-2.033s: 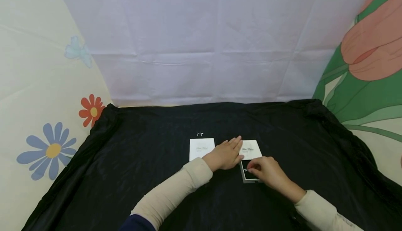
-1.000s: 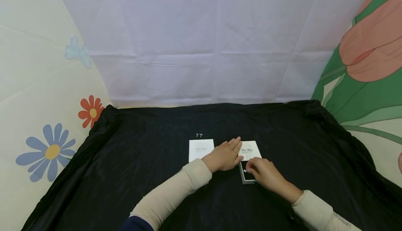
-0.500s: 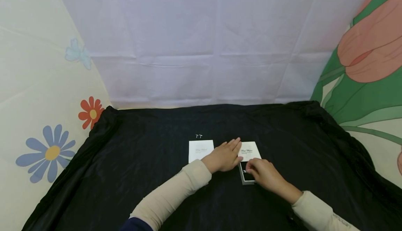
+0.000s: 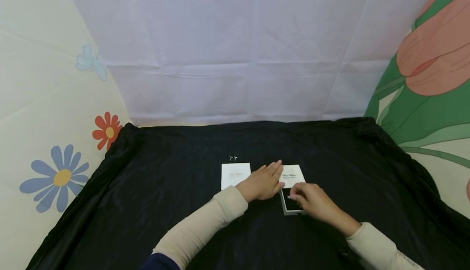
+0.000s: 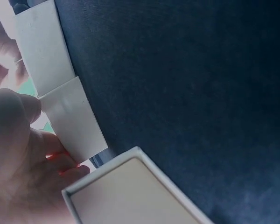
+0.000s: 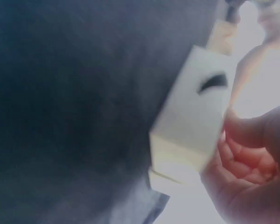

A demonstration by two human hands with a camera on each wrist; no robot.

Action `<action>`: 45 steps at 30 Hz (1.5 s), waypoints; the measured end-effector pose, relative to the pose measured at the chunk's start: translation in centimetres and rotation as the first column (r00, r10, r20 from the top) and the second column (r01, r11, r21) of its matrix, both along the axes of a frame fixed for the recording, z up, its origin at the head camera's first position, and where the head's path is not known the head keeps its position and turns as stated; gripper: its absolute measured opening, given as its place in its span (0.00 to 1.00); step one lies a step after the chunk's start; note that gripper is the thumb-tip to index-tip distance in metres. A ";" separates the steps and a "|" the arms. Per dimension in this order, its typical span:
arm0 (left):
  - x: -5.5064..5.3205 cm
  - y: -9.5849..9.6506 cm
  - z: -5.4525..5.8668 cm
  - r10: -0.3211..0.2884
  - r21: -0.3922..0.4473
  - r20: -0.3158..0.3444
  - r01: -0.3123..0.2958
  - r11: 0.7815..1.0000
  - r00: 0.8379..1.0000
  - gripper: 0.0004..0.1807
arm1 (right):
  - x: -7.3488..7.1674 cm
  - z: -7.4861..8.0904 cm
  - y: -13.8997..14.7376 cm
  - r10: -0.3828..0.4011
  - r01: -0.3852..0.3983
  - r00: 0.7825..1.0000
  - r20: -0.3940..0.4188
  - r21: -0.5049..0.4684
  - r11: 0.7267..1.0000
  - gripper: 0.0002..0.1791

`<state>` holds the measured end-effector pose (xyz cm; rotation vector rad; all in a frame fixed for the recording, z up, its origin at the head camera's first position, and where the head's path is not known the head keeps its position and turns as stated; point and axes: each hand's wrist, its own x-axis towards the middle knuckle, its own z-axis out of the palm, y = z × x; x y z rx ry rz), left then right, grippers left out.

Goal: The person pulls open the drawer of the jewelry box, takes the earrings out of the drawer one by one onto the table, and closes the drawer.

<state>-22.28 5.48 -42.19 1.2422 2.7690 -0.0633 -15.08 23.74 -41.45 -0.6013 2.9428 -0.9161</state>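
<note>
A small white box [image 4: 301,179] with dark lettering on its lid and a black inner tray [image 4: 293,206] lies on the black cloth. My left hand [image 4: 261,182] rests with straight fingers along the lid's left edge. In the left wrist view, the thumb and fingers touch the box's side. My right hand [image 4: 312,200] is over the black tray, thumb and forefinger pinching a tiny silvery stud-like piece [image 4: 289,197], mostly hidden by the fingertips. The right wrist view is blurred, showing the curled fingers beside the box's white wall [image 6: 191,116].
A second white box [image 4: 234,172] with faint lettering lies to the left, partly under my left wrist; its rim [image 5: 102,171] shows close in the left wrist view. Behind it are two tiny silvery T-shaped pieces [image 4: 233,158]. Black cloth [image 4: 176,164] covers the table, with a white sheet [image 4: 249,58] behind.
Over the last half second, my right hand has shifted slightly right and up, and the silvery piece has moved with it. My left hand stays in place on the box.
</note>
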 end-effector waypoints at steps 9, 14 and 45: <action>0.0 0.2 0.0 0.014 -0.021 -0.009 -0.014 1.000 1.000 0.33 | -1.9 2.7 1.2 -0.019 0.017 0.995 -0.093 -0.022 1.000 0.05; 0.2 0.5 -0.1 0.042 -0.038 -0.018 -0.043 0.998 0.999 0.33 | -3.8 4.0 1.9 -0.044 0.041 0.988 -0.148 -0.021 0.999 0.05; 0.7 0.2 -1.2 -0.056 0.110 -0.294 0.092 0.990 0.954 0.28 | -14.9 2.2 2.1 0.151 -0.148 0.988 -0.014 0.116 0.982 0.05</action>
